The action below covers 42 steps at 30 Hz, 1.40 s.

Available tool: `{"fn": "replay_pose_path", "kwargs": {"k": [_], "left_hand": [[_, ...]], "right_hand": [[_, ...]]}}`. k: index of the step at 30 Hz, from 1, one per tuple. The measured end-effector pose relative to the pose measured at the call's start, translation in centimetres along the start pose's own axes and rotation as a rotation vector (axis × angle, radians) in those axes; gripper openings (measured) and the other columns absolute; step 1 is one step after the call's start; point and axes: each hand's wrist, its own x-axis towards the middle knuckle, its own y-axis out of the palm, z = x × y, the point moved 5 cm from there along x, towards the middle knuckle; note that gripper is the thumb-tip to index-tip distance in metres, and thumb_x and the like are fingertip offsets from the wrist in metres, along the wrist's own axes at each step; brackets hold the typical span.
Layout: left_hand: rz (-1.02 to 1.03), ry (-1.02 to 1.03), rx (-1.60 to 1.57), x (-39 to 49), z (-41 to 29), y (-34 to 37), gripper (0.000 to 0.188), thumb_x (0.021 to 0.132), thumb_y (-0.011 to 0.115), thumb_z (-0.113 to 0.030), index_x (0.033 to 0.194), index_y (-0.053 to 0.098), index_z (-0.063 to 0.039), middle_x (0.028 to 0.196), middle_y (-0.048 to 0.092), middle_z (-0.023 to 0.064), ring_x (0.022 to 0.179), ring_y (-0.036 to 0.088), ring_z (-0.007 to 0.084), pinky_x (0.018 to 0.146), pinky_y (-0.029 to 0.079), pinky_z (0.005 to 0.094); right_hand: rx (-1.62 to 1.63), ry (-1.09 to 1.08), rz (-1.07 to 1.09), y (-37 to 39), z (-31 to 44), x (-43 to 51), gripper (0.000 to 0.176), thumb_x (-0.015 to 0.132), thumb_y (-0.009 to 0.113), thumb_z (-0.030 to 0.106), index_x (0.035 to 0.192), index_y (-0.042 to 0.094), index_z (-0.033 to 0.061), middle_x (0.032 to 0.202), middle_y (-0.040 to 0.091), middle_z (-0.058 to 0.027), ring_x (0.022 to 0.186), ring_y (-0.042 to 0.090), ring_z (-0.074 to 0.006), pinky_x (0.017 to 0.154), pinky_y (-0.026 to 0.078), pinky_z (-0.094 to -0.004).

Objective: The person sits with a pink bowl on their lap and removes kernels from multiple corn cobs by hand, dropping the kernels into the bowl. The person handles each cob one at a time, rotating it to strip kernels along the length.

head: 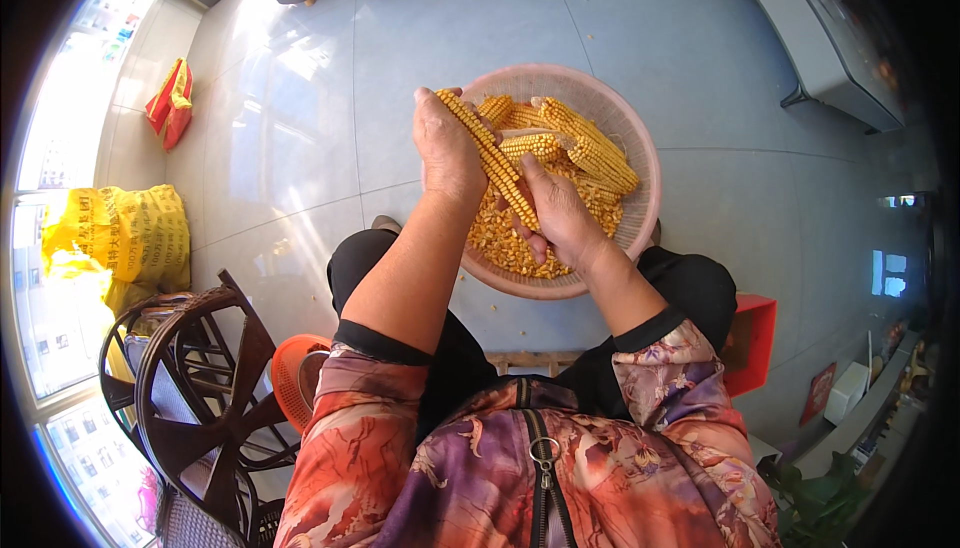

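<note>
Between both hands I hold a dried corn cob (pixel 491 158) covered in yellow kernels, slanting over a pink plastic basket (pixel 641 120). My left hand (pixel 446 143) wraps its upper end. Its lower end lies in my right hand (pixel 559 210), with the thumb along the cob's side and the fingers partly hidden beneath. Inside the basket, several whole cobs (pixel 592 147) are heaped toward the far side. Loose corn kernels (pixel 499 244) cover the near part. The basket stands on the floor just beyond my knees.
Grey floor tiles (pixel 465 23) surround the basket, with a few stray kernels. On the left are dark wicker chairs (pixel 217 398), an orange plastic basket (pixel 292 375) and a yellow sack (pixel 142 240). A red box (pixel 754 342) sits by my right knee. A white cabinet (pixel 817 38) stands far right.
</note>
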Motion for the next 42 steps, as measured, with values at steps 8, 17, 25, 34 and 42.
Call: {"fn": "replay_pose_path", "kwargs": {"k": [8, 17, 25, 34, 42], "left_hand": [[0.050, -0.008, 0.029, -0.1, 0.1, 0.6, 0.044, 0.107, 0.028, -0.040, 0.114, 0.047, -0.001, 0.080, 0.050, 0.0074, 0.065, 0.051, 0.0180, 0.057, 0.048, 0.0350], [0.043, 0.002, 0.147, -0.2, 2.7, -0.5, 0.046, 0.108, 0.030, -0.044, 0.109, 0.051, -0.003, 0.079, 0.054, 0.0074, 0.068, 0.054, 0.0187, 0.060, 0.050, 0.0327], [0.085, -0.053, 0.121, -1.1, 2.2, 0.2, 0.047, 0.108, 0.031, -0.044, 0.111, 0.054, -0.003, 0.082, 0.055, 0.0063, 0.072, 0.055, 0.0174, 0.066, 0.050, 0.0326], [0.169, -0.046, 0.259, -3.1, 2.4, 1.2, 0.049, 0.109, 0.026, -0.041, 0.114, 0.053, -0.001, 0.096, 0.063, 0.0143, 0.091, 0.062, 0.0234, 0.085, 0.055, 0.0370], [0.258, -0.021, 0.265, -3.1, 2.9, 1.2, 0.051, 0.109, 0.022, -0.043, 0.116, 0.050, 0.000, 0.101, 0.065, 0.0181, 0.087, 0.067, 0.0277, 0.087, 0.057, 0.0385]], "right_hand": [[-0.202, -0.504, -0.097, -1.2, 0.8, 2.0, 0.059, 0.105, 0.041, 0.056, 0.105, 0.064, 0.0018, 0.082, 0.061, -0.0051, 0.068, 0.063, -0.0115, 0.046, 0.048, -0.0250], [-0.112, -0.177, -0.039, 0.5, 0.3, 0.7, 0.056, 0.107, 0.039, 0.051, 0.091, 0.061, 0.0010, 0.059, 0.053, -0.0021, 0.040, 0.048, -0.0111, 0.037, 0.039, -0.0278], [0.110, -0.157, -0.001, 0.4, 0.4, 0.8, 0.056, 0.108, 0.039, 0.049, 0.110, 0.064, -0.0006, 0.073, 0.060, -0.0028, 0.050, 0.057, -0.0113, 0.042, 0.046, -0.0270], [0.044, -0.265, -0.036, -0.2, 0.9, 1.9, 0.052, 0.108, 0.042, 0.044, 0.107, 0.065, -0.0035, 0.087, 0.065, -0.0037, 0.082, 0.059, -0.0094, 0.076, 0.050, -0.0268], [0.045, -0.328, -0.241, -1.1, -0.2, 2.8, 0.056, 0.108, 0.041, 0.043, 0.106, 0.069, -0.0059, 0.092, 0.069, -0.0075, 0.090, 0.063, -0.0130, 0.082, 0.050, -0.0293]]}}
